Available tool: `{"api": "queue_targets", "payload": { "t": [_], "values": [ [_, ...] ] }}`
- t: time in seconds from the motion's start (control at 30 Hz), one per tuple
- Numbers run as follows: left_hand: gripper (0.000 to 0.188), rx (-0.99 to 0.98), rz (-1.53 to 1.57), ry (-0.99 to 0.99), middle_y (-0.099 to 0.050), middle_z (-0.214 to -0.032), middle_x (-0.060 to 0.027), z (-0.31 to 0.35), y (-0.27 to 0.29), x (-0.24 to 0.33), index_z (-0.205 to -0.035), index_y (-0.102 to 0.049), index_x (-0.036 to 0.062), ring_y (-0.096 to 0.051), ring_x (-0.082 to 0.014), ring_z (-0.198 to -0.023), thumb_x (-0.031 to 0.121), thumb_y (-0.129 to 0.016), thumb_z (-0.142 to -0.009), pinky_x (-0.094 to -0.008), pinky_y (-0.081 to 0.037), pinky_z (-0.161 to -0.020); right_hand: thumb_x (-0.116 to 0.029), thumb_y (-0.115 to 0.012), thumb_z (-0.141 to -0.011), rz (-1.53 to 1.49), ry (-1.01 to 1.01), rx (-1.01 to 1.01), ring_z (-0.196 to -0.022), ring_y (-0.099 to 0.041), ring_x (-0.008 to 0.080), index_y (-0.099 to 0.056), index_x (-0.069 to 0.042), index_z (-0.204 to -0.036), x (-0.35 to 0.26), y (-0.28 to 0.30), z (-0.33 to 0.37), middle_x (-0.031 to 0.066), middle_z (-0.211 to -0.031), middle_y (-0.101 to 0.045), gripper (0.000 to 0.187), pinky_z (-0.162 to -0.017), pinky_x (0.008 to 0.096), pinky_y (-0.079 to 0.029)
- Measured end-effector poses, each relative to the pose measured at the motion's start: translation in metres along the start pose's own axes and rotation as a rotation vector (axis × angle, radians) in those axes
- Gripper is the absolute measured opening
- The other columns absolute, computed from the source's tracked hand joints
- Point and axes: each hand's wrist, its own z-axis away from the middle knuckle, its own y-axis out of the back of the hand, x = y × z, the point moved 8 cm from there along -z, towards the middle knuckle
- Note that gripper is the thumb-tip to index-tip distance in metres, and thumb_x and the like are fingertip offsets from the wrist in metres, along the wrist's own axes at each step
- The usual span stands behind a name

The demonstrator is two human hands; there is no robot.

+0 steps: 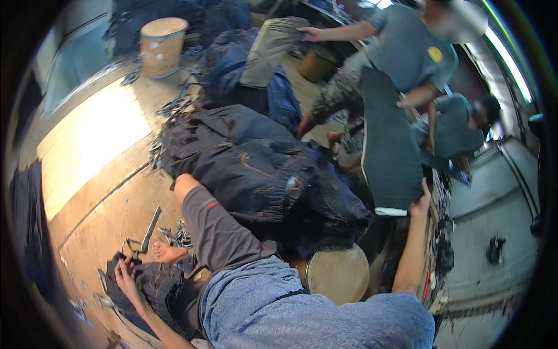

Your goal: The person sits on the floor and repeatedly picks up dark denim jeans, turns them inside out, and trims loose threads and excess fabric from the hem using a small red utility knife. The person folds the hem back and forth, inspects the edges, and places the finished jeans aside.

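My left hand (125, 278), at the lower left, has its fingers curled on the edge of dark jeans (158, 284) with orange stitching, lying beside my leg. On the right, my raised right hand (421, 202) grips the lower corner of a long, dark, flat panel (390, 145). The panel stands nearly upright and has a white strip (390, 212) along its bottom end. A co-worker's hand (419, 96) is by the panel's upper right edge; whether it touches the panel I cannot tell.
A big heap of dark jeans (232, 157) lies before my knee. Beside me stands a round-topped drum stool (338, 273), with another drum (163, 49) at the far left. The co-worker's other hand (312, 34) is on a grey cloth piece (273, 49). Another person (453, 128) sits behind.
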Motion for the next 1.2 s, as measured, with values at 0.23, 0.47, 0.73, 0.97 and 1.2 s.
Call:
{"api": "queue_targets", "payload": {
  "t": [0.23,0.47,0.73,0.97,1.2],
  "values": [
    [0.029,0.074,-0.105,-0.143,-0.079,-0.107,-0.0089,0.045,-0.034,0.036,-0.126,-0.071,0.0001,-0.074,-0.0145,-0.097,0.023,-0.072,-0.11,-0.0313,-0.059,-0.084,-0.018,-0.064,-0.109,0.974,0.674,-0.511,-0.139,-0.064,0.0308,-0.065,0.008,-0.146,0.063,-0.187,0.034,0.0237,-0.149,-0.067,0.046,-0.123,0.0448,-0.049],
    [0.039,0.154,-0.138,-0.104,-0.082,-0.101,-0.0118,0.055,-0.051,0.03,-0.118,-0.075,0.0028,-0.076,-0.0161,-0.089,0.039,-0.079,-0.105,-0.0361,-0.061,-0.077,-0.02,-0.064,-0.107,0.669,0.241,-1.232,-0.133,-0.066,0.029,-0.067,0.008,-0.142,0.276,-0.564,0.161,0.0218,-0.143,-0.07,0.044,-0.119,0.0426,-0.05],
    [0.045,0.223,-0.129,-0.332,-0.081,-0.103,-0.0196,0.05,-0.063,0.029,-0.105,-0.078,0.0014,-0.08,-0.0351,-0.102,0.045,-0.082,-0.094,-0.0447,-0.061,-0.087,-0.021,-0.063,-0.106,0.516,0.058,-1.735,-0.126,-0.068,0.0269,-0.07,0.007,-0.138,0.31,-0.702,0.397,0.0196,-0.136,-0.072,0.043,-0.115,0.04,-0.052],
    [0.043,0.277,-0.12,-0.381,-0.08,-0.099,-0.02,0.061,-0.058,0.035,-0.107,-0.075,-0.0005,-0.079,-0.0347,-0.095,0.04,-0.082,-0.095,-0.0468,-0.06,-0.082,-0.022,-0.062,-0.104,0.312,-0.041,-2.013,-0.121,-0.07,0.0251,-0.072,0.007,-0.134,0.278,-0.783,0.521,0.0177,-0.13,-0.075,0.043,-0.112,0.0378,-0.053],
    [0.04,0.272,-0.045,-0.357,-0.083,-0.096,-0.0186,0.066,-0.051,0.041,-0.105,-0.075,-0.0026,-0.081,-0.0302,-0.092,0.036,-0.081,-0.096,-0.0453,-0.06,-0.081,-0.023,-0.062,-0.103,0.07,-0.2,-2.324,-0.115,-0.072,0.0233,-0.075,0.006,-0.13,0.197,-0.837,0.643,0.0157,-0.124,-0.077,0.042,-0.108,0.0356,-0.055]
  ]
}}
